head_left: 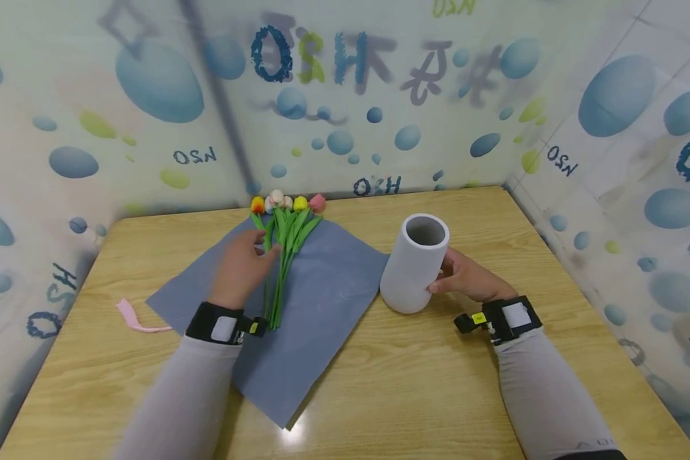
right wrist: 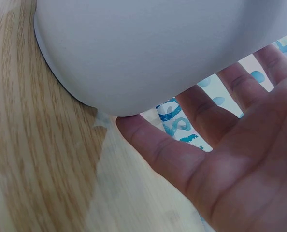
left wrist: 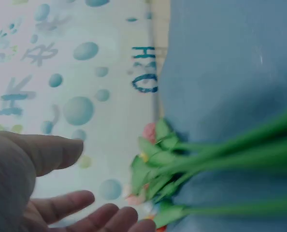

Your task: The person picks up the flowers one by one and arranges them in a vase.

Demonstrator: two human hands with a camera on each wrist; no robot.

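Note:
A small bunch of artificial tulips [head_left: 285, 249] with orange, white, yellow and pink heads lies on a blue-grey sheet of wrapping paper [head_left: 322, 287]. My left hand [head_left: 243, 265] hovers at the left side of the stems, thumb and fingers spread apart with nothing between them. In the left wrist view the green leaves [left wrist: 158, 164] show just beyond the fingertips. To the right of the paper, a white vase [head_left: 411, 275] stands on the table, its mouth facing up. My right hand [head_left: 468, 276] holds it low on the right side, thumb [right wrist: 155, 145] against the near wall and fingers reaching behind.
A pink ribbon [head_left: 135, 319] lies on the wooden table [head_left: 414, 390], left of the paper and partly under it. Behind the table and along its right side are walls [head_left: 345, 115] covered with blue and green dots and lettering.

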